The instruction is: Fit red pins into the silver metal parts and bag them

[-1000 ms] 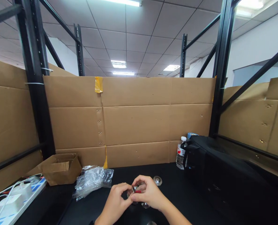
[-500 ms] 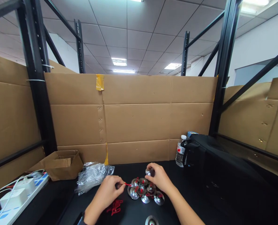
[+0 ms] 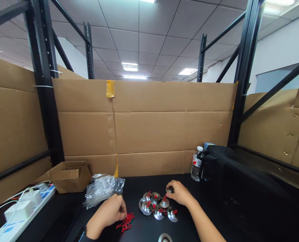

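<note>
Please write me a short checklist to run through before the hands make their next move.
1. Right hand has a grip on a small metal disc: ok.
2. Left hand is at the pile of red cords: ok.
3. Left hand has a cord pinched: cannot tell; the fingers hide the contact.
4. Red loops show among the cluster of metal discs: ok.
5. Lone disc nearest the person is wholly in view: not ok; the picture's lower edge cuts it off.
6. Water bottle is upright and apart from the right hand: ok.
</note>
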Demonstrator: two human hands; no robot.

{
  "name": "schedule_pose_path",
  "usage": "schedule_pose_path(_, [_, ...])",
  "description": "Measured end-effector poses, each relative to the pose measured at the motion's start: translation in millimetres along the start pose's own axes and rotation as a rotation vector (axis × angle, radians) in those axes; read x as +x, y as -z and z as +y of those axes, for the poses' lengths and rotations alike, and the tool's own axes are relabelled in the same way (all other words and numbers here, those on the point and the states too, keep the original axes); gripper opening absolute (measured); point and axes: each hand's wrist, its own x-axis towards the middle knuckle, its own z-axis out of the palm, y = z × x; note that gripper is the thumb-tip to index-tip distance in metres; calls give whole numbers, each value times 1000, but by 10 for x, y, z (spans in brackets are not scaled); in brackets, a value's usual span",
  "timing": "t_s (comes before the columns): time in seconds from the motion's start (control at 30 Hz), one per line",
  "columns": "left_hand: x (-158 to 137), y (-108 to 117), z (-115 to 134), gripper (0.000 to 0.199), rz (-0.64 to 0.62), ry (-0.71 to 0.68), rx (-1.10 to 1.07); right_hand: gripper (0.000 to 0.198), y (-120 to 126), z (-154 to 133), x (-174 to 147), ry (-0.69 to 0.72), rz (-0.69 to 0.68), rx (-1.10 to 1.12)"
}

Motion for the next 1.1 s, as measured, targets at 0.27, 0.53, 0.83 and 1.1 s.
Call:
schedule_pose_path(0.27, [6,-25,-54,26,35,-3,18,41,267,-208,-159,113,-60,1])
schedule_pose_path(0.53, [-16,-32,-41,26,72,-20,-26,36,94,-353,-224,190,-225,45])
schedule_pose_path(0.83, [-17,48,114,26,87,-38,-78,20,171,-514,-285,212,-88,-3])
schedule_pose_path(1.1, [-13,46,493,32,298,-215,-206,9,258,-665,-289,290,5,312])
